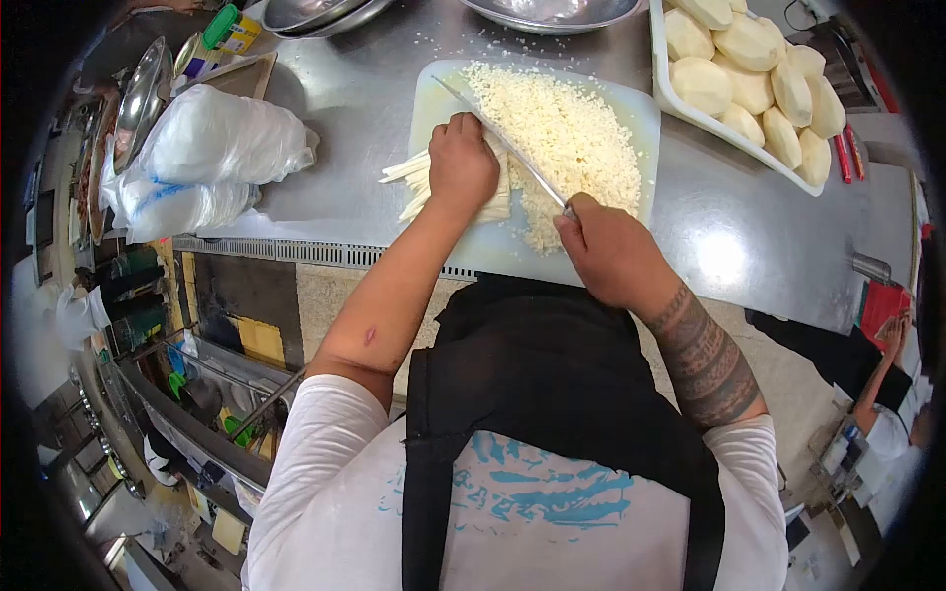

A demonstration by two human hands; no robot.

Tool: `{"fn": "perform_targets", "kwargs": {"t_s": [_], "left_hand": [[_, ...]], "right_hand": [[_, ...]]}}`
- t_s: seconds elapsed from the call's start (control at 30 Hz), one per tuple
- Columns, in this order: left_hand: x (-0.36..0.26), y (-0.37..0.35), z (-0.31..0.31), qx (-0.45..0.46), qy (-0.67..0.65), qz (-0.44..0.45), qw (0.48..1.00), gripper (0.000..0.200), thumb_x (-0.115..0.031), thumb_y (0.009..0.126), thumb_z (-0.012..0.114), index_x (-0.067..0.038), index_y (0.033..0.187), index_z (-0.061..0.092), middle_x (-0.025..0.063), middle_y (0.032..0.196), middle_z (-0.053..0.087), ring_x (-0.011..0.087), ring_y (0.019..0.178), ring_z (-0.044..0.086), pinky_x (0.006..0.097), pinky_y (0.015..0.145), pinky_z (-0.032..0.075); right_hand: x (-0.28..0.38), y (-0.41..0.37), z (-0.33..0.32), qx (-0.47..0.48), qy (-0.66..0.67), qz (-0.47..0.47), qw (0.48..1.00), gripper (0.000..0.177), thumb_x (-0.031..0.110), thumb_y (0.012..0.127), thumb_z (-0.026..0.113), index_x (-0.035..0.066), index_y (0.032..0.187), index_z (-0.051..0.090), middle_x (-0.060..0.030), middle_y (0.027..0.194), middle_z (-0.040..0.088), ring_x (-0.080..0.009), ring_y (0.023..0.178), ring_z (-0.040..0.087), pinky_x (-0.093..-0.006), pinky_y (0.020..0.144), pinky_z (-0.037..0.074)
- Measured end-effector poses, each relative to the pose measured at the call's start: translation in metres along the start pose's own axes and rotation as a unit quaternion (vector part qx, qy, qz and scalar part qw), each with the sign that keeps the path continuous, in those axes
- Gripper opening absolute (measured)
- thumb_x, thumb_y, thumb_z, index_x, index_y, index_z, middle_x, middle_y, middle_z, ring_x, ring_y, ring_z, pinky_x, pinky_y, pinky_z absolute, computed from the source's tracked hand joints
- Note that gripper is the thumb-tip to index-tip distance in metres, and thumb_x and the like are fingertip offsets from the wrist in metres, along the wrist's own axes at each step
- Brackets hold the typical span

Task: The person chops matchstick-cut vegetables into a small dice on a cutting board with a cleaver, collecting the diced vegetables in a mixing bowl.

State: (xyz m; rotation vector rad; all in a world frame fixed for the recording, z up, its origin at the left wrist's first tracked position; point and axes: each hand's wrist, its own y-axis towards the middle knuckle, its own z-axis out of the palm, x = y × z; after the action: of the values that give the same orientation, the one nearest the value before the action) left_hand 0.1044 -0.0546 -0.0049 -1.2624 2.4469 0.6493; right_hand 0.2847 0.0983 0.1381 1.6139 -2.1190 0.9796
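Observation:
My right hand (613, 251) is closed around the handle of a kitchen knife (527, 163). Its long blade slants up and left across the cutting board (431, 94), along the fingertips of my left hand (462, 163). Curled fingers of that hand press down on a bundle of pale vegetable sticks (414, 177), whose ends stick out to its left and right. Right of the blade lies a broad heap of finely diced pale pieces (562, 128). What the sticks were cut from cannot be told for certain; they resemble peeled potato.
A white tub (739, 138) of peeled potatoes (749, 44) stands at the upper right, beside red-handled items (847, 158). Metal bowls (552, 12) sit along the far side. Filled plastic bags (212, 148) lie at left on the steel table (345, 128). Another person (892, 414) is at far right.

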Motion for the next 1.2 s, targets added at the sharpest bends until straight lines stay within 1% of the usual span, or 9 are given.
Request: {"fn": "perform_targets", "kwargs": {"t_s": [0.23, 0.3, 0.5, 0.57, 0.63, 0.73, 0.9, 1.03, 1.2], "left_hand": [[-0.005, 0.000, -0.004, 0.020, 0.093, -0.012, 0.995, 0.025, -0.011, 0.089, 0.057, -0.003, 0.111, 0.065, 0.0142, 0.112, 0.068, 0.0394, 0.104, 0.060, 0.0533, 0.094, 0.041], [-0.002, 0.003, -0.002, 0.014, 0.079, -0.016, 0.997, 0.024, -0.011, 0.089, 0.058, -0.004, 0.110, 0.065, 0.0136, 0.112, 0.068, 0.0392, 0.105, 0.060, 0.0533, 0.094, 0.041], [-0.001, -0.001, -0.001, -0.001, 0.065, -0.013, 0.998, 0.020, -0.010, 0.089, 0.058, -0.005, 0.106, 0.066, 0.0127, 0.108, 0.070, 0.0384, 0.103, 0.060, 0.0533, 0.092, 0.042], [-0.003, -0.001, -0.002, -0.015, 0.045, -0.009, 0.999, 0.019, -0.010, 0.089, 0.058, -0.005, 0.105, 0.066, 0.0131, 0.107, 0.069, 0.0384, 0.102, 0.060, 0.0532, 0.091, 0.042], [-0.001, -0.001, -0.002, -0.016, 0.046, -0.017, 0.999, 0.017, -0.010, 0.092, 0.060, -0.004, 0.107, 0.065, 0.0156, 0.105, 0.069, 0.0411, 0.100, 0.061, 0.0548, 0.090, 0.044], [0.001, -0.002, -0.001, 0.014, 0.061, -0.035, 0.997, 0.021, -0.011, 0.091, 0.059, -0.004, 0.109, 0.066, 0.0150, 0.109, 0.069, 0.0392, 0.103, 0.060, 0.0527, 0.092, 0.043], [0.000, -0.001, 0.001, -0.025, 0.036, -0.022, 0.999, 0.016, -0.012, 0.094, 0.060, -0.004, 0.106, 0.065, 0.0162, 0.104, 0.069, 0.0422, 0.101, 0.060, 0.0542, 0.090, 0.044], [0.002, -0.004, 0.000, 0.004, 0.047, -0.034, 0.998, 0.019, -0.010, 0.092, 0.059, -0.004, 0.109, 0.065, 0.0156, 0.107, 0.069, 0.0392, 0.102, 0.060, 0.0522, 0.093, 0.042], [0.002, -0.002, 0.002, -0.011, 0.045, -0.031, 0.998, 0.017, -0.010, 0.092, 0.059, -0.004, 0.108, 0.064, 0.0165, 0.106, 0.068, 0.0395, 0.101, 0.059, 0.0524, 0.092, 0.042]], "right_hand": [[-0.025, 0.054, 0.036, -0.031, 0.026, -0.055, 0.998, 0.037, 0.033, 0.109, 0.049, -0.002, 0.102, 0.058, -0.0288, 0.084, 0.069, -0.0487, 0.082, 0.069, -0.0586, 0.078, 0.053], [-0.020, 0.056, 0.032, -0.048, 0.026, -0.075, 0.996, 0.037, 0.033, 0.110, 0.049, -0.002, 0.103, 0.058, -0.0289, 0.084, 0.070, -0.0488, 0.082, 0.069, -0.0588, 0.078, 0.053], [-0.002, 0.021, 0.027, -0.003, 0.038, 0.006, 0.999, 0.035, 0.033, 0.108, 0.051, 0.000, 0.101, 0.059, -0.0280, 0.085, 0.069, -0.0489, 0.083, 0.068, -0.0579, 0.077, 0.053], [-0.034, 0.060, 0.054, -0.069, 0.047, -0.062, 0.995, 0.034, 0.033, 0.108, 0.051, -0.001, 0.104, 0.058, -0.0282, 0.082, 0.068, -0.0489, 0.081, 0.068, -0.0589, 0.077, 0.053], [-0.020, 0.053, 0.032, -0.066, 0.053, -0.075, 0.994, 0.035, 0.033, 0.109, 0.050, -0.001, 0.104, 0.057, -0.0285, 0.082, 0.068, -0.0493, 0.081, 0.068, -0.0593, 0.077, 0.052], [0.008, 0.016, 0.013, -0.008, 0.053, 0.004, 0.999, 0.036, 0.033, 0.108, 0.051, -0.001, 0.101, 0.059, -0.0286, 0.085, 0.069, -0.0495, 0.083, 0.068, -0.0584, 0.078, 0.053], [-0.023, 0.056, 0.052, -0.079, 0.042, -0.069, 0.994, 0.034, 0.032, 0.109, 0.050, -0.001, 0.105, 0.057, -0.0290, 0.083, 0.068, -0.0495, 0.082, 0.068, -0.0588, 0.078, 0.053], [0.020, 0.004, 0.011, 0.003, 0.059, -0.009, 0.998, 0.036, 0.032, 0.108, 0.051, -0.002, 0.102, 0.059, -0.0291, 0.085, 0.069, -0.0495, 0.082, 0.068, -0.0580, 0.078, 0.053], [-0.028, 0.058, 0.058, -0.081, 0.050, -0.076, 0.993, 0.037, 0.035, 0.110, 0.051, 0.000, 0.102, 0.055, -0.0268, 0.079, 0.065, -0.0498, 0.079, 0.065, -0.0593, 0.074, 0.049]]}}
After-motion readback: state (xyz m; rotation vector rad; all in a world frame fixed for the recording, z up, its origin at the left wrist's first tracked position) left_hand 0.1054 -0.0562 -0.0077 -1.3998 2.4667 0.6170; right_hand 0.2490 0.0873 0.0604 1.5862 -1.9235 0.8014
